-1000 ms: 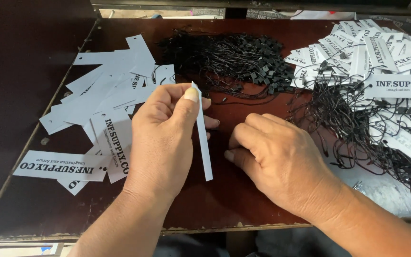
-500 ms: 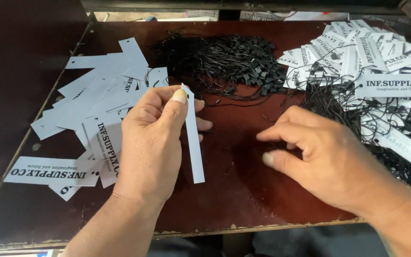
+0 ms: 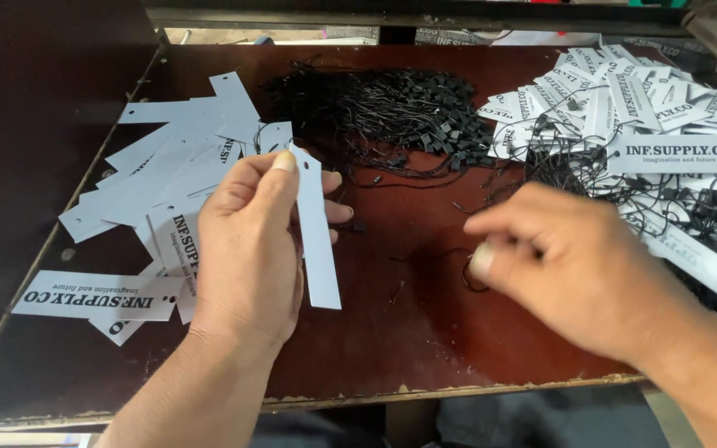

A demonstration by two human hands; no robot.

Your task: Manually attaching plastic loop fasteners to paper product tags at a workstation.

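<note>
My left hand (image 3: 246,249) pinches a long white paper tag (image 3: 315,232) by its top end, and the strip hangs down edge-on over the dark red table (image 3: 408,332). My right hand (image 3: 578,270) is blurred, low over the table just left of the strung tags. Its fingers are curled around a thin black string loop (image 3: 468,278) by its fingertips; whether it grips the loop I cannot tell.
Several loose white tags (image 3: 168,174) lie fanned at the left. A heap of black string fasteners (image 3: 392,112) sits at the back centre. Tags with strings attached (image 3: 657,141) pile up at the right. The table's worn front edge (image 3: 425,390) runs below my hands.
My right hand has swept from beside the left hand out to the right. The left hand has kept hold of the tag and barely shifted.
</note>
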